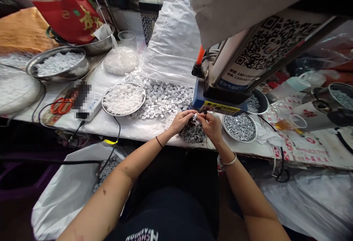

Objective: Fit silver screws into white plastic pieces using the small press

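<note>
Tag (196,118), small and white, sits in a two-hand pinch at the front of the bench (132,135). Left hand (180,121) and right hand (210,126) curl inward, both pinching it from either side, knuckles nearly touching. Dark bit right by the tag, close to the left hand: too small and too shaded to identify. Exact contact points are hidden by the fingers.

Technique looks sound: short grip, hands close together, both wrists low and near the bench edge, so a small part has little room to wobble. Keeping the pinch directly above the pile of metal studs (192,135) is sensible too, since a slip would land among the parts and not on the floor.

Layout suits short reaches. Round tray of studs (239,127) sits just right of the hands. Steel plate of white pieces (123,99) sits left, with loose printed tags (162,97) spread between it and the press (198,95). Press has a blue base and a yellow caution sticker (220,107), just beyond the hands and clear of them. Orange scissors (61,105) lie well off to the left, out of the working area. Black cable (117,134) drops over the bench edge left of the hands, away from the pinch.
</note>
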The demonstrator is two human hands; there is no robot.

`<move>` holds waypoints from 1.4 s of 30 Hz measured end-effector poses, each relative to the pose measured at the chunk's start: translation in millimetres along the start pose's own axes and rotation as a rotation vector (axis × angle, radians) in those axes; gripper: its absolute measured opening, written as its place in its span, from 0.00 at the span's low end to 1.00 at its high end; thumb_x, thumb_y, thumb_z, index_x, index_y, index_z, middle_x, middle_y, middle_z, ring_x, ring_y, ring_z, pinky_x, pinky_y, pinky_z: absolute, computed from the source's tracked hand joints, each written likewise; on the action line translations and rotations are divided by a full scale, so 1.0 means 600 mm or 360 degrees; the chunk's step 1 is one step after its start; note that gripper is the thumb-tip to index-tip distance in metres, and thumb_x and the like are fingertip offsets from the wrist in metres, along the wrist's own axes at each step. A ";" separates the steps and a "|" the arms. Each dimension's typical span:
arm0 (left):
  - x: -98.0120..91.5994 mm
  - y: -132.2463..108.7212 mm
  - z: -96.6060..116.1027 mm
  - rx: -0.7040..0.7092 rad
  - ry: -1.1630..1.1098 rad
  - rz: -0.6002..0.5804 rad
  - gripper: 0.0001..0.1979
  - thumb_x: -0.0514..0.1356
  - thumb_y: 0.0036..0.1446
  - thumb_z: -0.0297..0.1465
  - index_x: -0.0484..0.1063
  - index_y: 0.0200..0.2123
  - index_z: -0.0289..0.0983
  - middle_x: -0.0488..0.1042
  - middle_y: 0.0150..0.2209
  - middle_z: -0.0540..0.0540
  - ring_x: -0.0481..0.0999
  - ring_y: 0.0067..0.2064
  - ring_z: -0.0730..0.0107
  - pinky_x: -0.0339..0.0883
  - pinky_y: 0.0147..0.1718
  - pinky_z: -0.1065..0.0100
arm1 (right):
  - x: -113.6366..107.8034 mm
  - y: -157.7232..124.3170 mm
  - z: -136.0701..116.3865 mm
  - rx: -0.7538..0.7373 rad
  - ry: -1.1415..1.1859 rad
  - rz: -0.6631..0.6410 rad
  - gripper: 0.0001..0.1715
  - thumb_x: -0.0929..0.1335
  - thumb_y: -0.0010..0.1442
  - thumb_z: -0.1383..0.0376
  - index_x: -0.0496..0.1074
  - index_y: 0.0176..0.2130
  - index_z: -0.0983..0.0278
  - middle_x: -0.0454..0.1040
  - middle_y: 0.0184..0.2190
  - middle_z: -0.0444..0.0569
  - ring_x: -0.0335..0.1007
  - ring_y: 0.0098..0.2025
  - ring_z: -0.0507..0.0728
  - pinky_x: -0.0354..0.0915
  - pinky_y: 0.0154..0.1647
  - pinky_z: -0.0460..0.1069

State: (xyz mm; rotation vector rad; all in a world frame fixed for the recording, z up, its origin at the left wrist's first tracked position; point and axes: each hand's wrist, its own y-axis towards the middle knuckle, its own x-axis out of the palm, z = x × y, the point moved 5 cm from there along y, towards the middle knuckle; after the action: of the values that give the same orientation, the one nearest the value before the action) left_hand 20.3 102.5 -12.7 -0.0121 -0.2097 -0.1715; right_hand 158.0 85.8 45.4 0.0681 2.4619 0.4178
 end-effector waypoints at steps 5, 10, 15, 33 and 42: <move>0.001 0.000 -0.005 -0.0063 -0.0016 -0.0029 0.19 0.59 0.53 0.41 0.76 0.43 0.35 0.74 0.28 0.50 0.61 0.21 0.81 0.53 0.19 0.75 | -0.003 -0.001 -0.016 -0.0391 -0.0203 -0.0070 0.09 0.65 0.59 0.63 0.75 0.34 0.60 0.78 0.30 0.47 0.73 0.33 0.55 0.67 0.35 0.49; 0.004 -0.003 -0.006 0.0005 -0.0062 -0.0132 0.23 0.62 0.51 0.43 0.74 0.47 0.36 0.74 0.28 0.50 0.61 0.21 0.81 0.56 0.21 0.75 | 0.001 -0.007 -0.026 -0.0650 -0.0332 -0.0192 0.10 0.64 0.61 0.65 0.75 0.37 0.61 0.78 0.33 0.49 0.71 0.34 0.55 0.68 0.37 0.49; 0.004 -0.004 0.011 0.0410 0.0071 -0.0106 0.18 0.67 0.45 0.37 0.77 0.40 0.37 0.76 0.42 0.44 0.73 0.41 0.68 0.66 0.42 0.68 | -0.001 -0.016 -0.024 -0.0606 -0.0333 -0.0193 0.15 0.61 0.62 0.68 0.74 0.43 0.60 0.77 0.41 0.50 0.73 0.44 0.57 0.69 0.44 0.52; 0.006 0.007 0.014 0.0394 0.0296 -0.0303 0.18 0.66 0.47 0.38 0.75 0.39 0.34 0.71 0.40 0.43 0.71 0.41 0.69 0.64 0.40 0.68 | -0.032 -0.070 0.113 -0.0244 -0.0641 -0.0206 0.19 0.61 0.56 0.72 0.72 0.46 0.65 0.77 0.43 0.55 0.71 0.45 0.62 0.69 0.48 0.59; 0.023 -0.022 0.058 0.0621 0.0876 -0.0339 0.15 0.56 0.58 0.38 0.73 0.43 0.36 0.67 0.40 0.41 0.67 0.46 0.62 0.62 0.49 0.61 | -0.002 -0.079 -0.005 -0.0010 -0.0004 -0.0023 0.10 0.68 0.55 0.58 0.70 0.35 0.61 0.77 0.33 0.48 0.75 0.36 0.58 0.70 0.39 0.52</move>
State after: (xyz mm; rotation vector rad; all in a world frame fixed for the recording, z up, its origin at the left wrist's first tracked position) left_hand 24.2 88.0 24.2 0.4427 0.3090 -0.3360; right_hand 159.6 40.0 33.7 0.0482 2.4568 0.4193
